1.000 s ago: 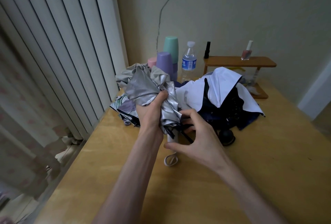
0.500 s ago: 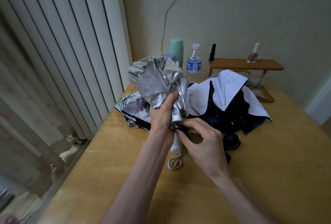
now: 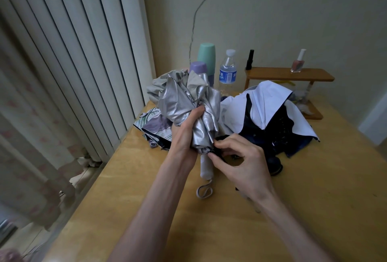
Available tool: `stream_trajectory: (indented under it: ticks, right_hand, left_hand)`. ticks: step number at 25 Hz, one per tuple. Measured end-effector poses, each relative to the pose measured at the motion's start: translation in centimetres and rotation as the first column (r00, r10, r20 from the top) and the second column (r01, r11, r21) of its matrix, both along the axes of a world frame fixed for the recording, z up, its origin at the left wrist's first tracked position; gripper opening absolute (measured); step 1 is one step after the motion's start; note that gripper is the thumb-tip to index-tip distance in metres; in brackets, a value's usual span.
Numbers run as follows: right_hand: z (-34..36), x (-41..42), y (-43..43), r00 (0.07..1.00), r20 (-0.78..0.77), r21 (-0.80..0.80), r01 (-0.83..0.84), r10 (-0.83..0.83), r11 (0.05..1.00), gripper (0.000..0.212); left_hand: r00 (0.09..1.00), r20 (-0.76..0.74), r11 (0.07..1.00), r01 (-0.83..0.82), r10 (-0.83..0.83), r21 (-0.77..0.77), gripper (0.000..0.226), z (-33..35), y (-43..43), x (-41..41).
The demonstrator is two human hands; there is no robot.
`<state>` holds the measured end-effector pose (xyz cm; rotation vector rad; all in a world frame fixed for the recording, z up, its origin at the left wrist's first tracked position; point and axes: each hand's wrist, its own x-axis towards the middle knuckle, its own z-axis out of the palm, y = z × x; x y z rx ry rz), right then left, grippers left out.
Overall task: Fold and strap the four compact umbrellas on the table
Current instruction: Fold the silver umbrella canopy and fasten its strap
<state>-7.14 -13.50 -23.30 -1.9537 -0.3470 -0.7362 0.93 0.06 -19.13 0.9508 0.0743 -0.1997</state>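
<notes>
One silver umbrella (image 3: 201, 129) is being gathered over the table (image 3: 209, 226).
Left hand (image 3: 184, 136) is gripping the bunched canopy (image 3: 178, 102) upright, handle (image 3: 206, 167) pointing down; right hand (image 3: 240, 159) is pinching the dark hem (image 3: 217, 152) beside it. By my judgement, the next move is calling for pleats wound tight before strapping.

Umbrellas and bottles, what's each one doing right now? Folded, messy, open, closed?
silver umbrella: bunched up, not yet strapped.
left hand: gripping the silver umbrella's canopy.
right hand: pinching the silver umbrella's dark lower edge.
white and navy umbrella: loose, crumpled on the table.
flowery umbrella: loose, partly under the silver one.
water bottle: upright, cap on.
nail polish bottle: upright, capped, on the wooden shelf.
</notes>
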Motion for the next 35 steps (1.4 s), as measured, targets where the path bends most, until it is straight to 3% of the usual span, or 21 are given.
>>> stream_trajectory:
  ticks: [5, 7, 9, 11, 13, 16, 18, 22, 26, 28, 31, 35]
  right_hand:
    - [-0.3, 0.1, 0.1, 0.997, -0.075, 0.011, 0.008, -0.007, 1.000, 0.029]
    - [-0.8, 0.3, -0.1, 0.995, 0.056, -0.108, 0.089, -0.083, 0.990, 0.023]
    - [-1.5, 0.3, 0.2, 0.974, 0.203, -0.239, 0.147, -0.099, 0.960, 0.013]
    - [-1.7, 0.6, 0.4, 0.972, 0.226, -0.267, 0.126, -0.065, 0.956, 0.009]
    - [-1.2, 0.7, 0.3, 0.995, 0.095, -0.141, 0.034, -0.021, 0.989, 0.011]
    - [0.3, 0.7, -0.9, 0.941, -0.274, 0.296, -0.114, 0.198, 0.948, 0.020]
    - [0.6, 0.7, -1.3, 0.924, -0.298, 0.436, -0.092, 0.240, 0.895, 0.016]
    - [0.4, 0.3, -0.4, 0.942, -0.280, 0.585, 0.015, 0.185, 0.811, 0.033]
    - [0.5, 0.8, 1.0, 0.942, -0.313, 0.729, 0.158, 0.119, 0.666, 0.038]
    - [1.4, 1.2, 2.2, 0.926, -0.348, 0.753, 0.184, 0.146, 0.632, 0.036]
    - [2.4, 1.9, 2.7, 0.914, -0.401, 0.718, 0.278, 0.053, 0.639, 0.037]
    - [2.7, 2.2, 2.3, 0.908, -0.415, 0.757, 0.314, 0.050, 0.573, 0.044]
  left_hand:
    - [0.991, -0.037, 0.992, -0.128, 0.127, -0.012, 0.028, -2.0, -1.4, 1.1]
    - [0.978, -0.052, 0.979, -0.203, 0.201, -0.019, 0.017, -2.3, -1.8, 1.5]
    - [0.966, -0.063, 0.967, -0.254, 0.252, -0.019, 0.021, -2.4, -1.9, 1.9]
    - [0.949, -0.070, 0.952, -0.307, 0.306, 0.000, 0.024, -2.5, -1.9, 2.2]
    - [0.946, -0.067, 0.948, -0.317, 0.318, 0.018, 0.019, -2.4, -1.7, 2.2]
    - [0.967, -0.050, 0.968, -0.250, 0.249, -0.012, 0.015, -2.0, -1.4, 2.0]
    - [0.977, -0.056, 0.978, -0.209, 0.207, -0.025, 0.023, -1.8, -1.3, 2.1]
    - [0.969, -0.097, 0.969, -0.233, 0.225, -0.077, 0.031, -0.9, -0.8, 2.1]
    - [0.948, -0.156, 0.935, -0.304, 0.278, -0.184, 0.020, -0.7, -0.9, 2.0]
    - [0.952, -0.168, 0.943, -0.283, 0.254, -0.177, 0.026, -1.3, -2.3, 1.2]
    - [0.952, -0.193, 0.955, -0.264, 0.237, -0.133, 0.036, -1.5, -4.6, -0.3]
    - [0.949, -0.104, 0.951, -0.303, 0.296, -0.058, 0.051, -0.4, -5.5, -1.3]
